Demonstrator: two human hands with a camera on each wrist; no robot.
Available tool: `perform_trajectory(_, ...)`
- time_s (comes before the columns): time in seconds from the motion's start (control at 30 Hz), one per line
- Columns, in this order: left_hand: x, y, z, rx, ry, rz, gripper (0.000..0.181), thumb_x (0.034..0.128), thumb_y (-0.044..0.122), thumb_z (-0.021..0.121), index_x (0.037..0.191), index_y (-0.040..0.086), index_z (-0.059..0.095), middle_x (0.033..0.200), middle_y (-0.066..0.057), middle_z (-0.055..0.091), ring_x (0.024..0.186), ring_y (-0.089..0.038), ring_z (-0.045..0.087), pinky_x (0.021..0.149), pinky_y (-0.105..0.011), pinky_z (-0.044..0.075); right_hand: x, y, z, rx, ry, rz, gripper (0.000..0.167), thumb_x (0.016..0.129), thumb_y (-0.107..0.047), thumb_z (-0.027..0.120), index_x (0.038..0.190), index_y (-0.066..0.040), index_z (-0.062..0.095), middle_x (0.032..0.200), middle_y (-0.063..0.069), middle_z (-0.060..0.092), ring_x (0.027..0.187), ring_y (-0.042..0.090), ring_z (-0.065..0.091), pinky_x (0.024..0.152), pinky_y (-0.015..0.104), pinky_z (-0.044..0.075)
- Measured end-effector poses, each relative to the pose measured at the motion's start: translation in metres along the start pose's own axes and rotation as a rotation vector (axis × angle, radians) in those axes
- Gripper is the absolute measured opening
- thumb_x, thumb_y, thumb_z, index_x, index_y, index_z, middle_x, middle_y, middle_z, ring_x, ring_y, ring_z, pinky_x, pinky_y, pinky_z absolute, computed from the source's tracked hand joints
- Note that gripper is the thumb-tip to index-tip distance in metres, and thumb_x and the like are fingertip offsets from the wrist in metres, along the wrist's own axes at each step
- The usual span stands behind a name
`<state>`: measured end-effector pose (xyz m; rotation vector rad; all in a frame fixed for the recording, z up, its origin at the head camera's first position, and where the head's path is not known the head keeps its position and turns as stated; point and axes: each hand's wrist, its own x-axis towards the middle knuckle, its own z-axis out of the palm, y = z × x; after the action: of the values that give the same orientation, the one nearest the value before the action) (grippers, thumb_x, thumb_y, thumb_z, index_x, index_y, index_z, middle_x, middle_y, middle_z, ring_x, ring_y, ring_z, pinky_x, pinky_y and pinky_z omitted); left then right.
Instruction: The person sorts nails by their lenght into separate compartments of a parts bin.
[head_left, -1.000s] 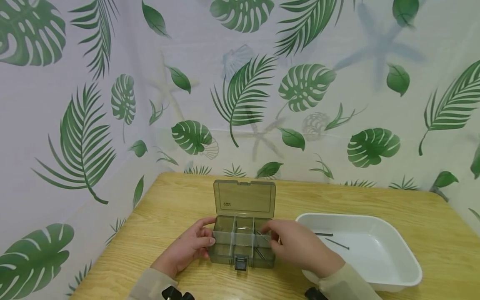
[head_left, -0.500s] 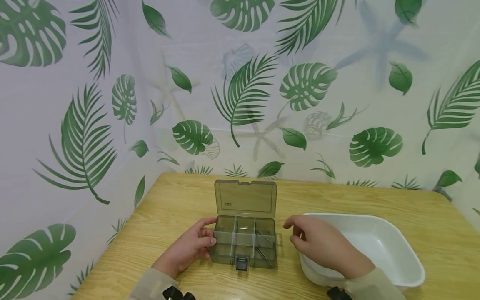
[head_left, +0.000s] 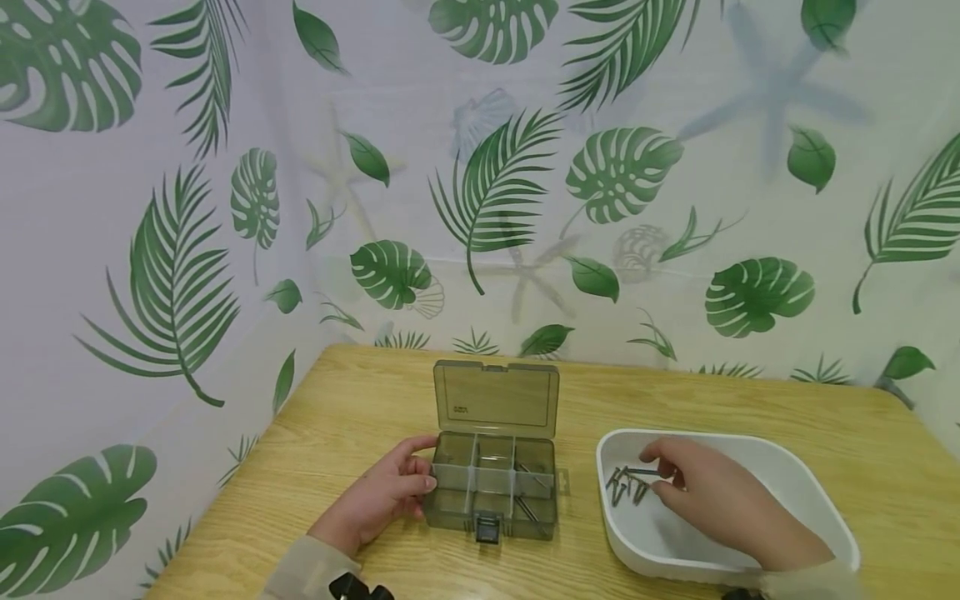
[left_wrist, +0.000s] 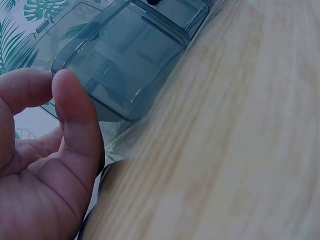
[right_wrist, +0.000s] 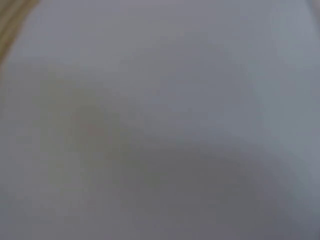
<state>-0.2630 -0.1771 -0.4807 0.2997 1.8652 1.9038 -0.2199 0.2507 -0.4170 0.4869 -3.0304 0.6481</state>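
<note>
A smoky translucent compartment box (head_left: 450, 500) stands on the table with its lid (head_left: 497, 398) raised. My left hand (head_left: 382, 496) grips the box's left side; in the left wrist view the thumb (left_wrist: 75, 100) presses the box corner. Dark screws or nails (head_left: 525, 507) lie in the right-hand compartments. My right hand (head_left: 712, 492) hovers in the white tray (head_left: 810, 475), thumb and index finger apart, beside several small metal fasteners (head_left: 618, 487) and a long dark nail or screw (head_left: 641, 472). The right wrist view shows only blurred white tray.
The wooden table (head_left: 375, 392) runs back to a wall hung with leaf-print cloth (head_left: 525, 167). The tray stands a short way right of the box, its near-left rim (head_left: 609, 517) between the box and my right hand.
My right hand has withdrawn from the box's right compartments and moved right into the tray. My left hand stays at the box. Fasteners in the tray's left part show again.
</note>
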Motion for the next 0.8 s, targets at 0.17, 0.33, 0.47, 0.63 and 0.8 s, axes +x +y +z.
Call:
perform_trajectory(0.17,0.003,-0.001,-0.001,0.003,-0.004,-0.002,0.067,0.0989,0.007,0.062,0.157,0.008,0.028,0.097,-0.005,0.048,0.075,-0.016,0.048,0.061,-0.030,0.052,-0.006,0.023,0.000,-0.026,-0.007,0.025,0.029,0.086,-0.012,0.075,0.114,-0.010,0.069,0.098,-0.002,0.064,0.088,0.015,0.058,0.073,0.040,0.051)
perform_trajectory(0.33,0.002,-0.002,-0.001,0.002,-0.003,-0.009,0.068,0.0992,0.007,0.062,0.157,0.007,0.027,0.096,-0.005,0.047,0.071,-0.015,0.046,0.061,-0.030,0.052,-0.006,0.034,0.002,-0.025,-0.049,0.072,0.033,0.084,-0.012,0.077,0.116,-0.008,0.069,0.099,0.000,0.064,0.089,0.017,0.059,0.075,0.042,0.052)
perform_trajectory(0.47,0.000,-0.002,-0.001,-0.002,-0.003,-0.009,0.069,0.0988,0.007,0.062,0.157,0.006,0.026,0.097,-0.004,0.047,0.068,-0.015,0.043,0.062,-0.029,0.051,-0.007,0.035,0.004,-0.018,-0.097,0.128,0.038,0.082,-0.011,0.079,0.118,-0.009,0.068,0.101,0.001,0.064,0.092,0.020,0.060,0.081,0.049,0.052)
perform_trajectory(0.63,-0.001,-0.002,-0.001,-0.006,-0.008,-0.001,0.069,0.0980,0.006,0.062,0.157,0.006,0.026,0.099,-0.005,0.047,0.069,-0.014,0.044,0.061,-0.029,0.051,-0.008,0.037,0.007,-0.005,-0.111,0.150,0.040,0.081,-0.010,0.079,0.119,-0.008,0.068,0.103,0.002,0.065,0.097,0.022,0.061,0.086,0.053,0.052)
perform_trajectory(0.8,0.001,0.000,0.000,-0.001,-0.010,-0.004,0.070,0.0985,0.008,0.064,0.157,0.006,0.026,0.098,-0.005,0.047,0.069,-0.014,0.044,0.062,-0.030,0.051,-0.008,0.042,0.008,-0.023,-0.114,0.142,0.041,0.079,-0.008,0.079,0.119,-0.008,0.068,0.102,0.001,0.065,0.095,0.021,0.061,0.086,0.052,0.051)
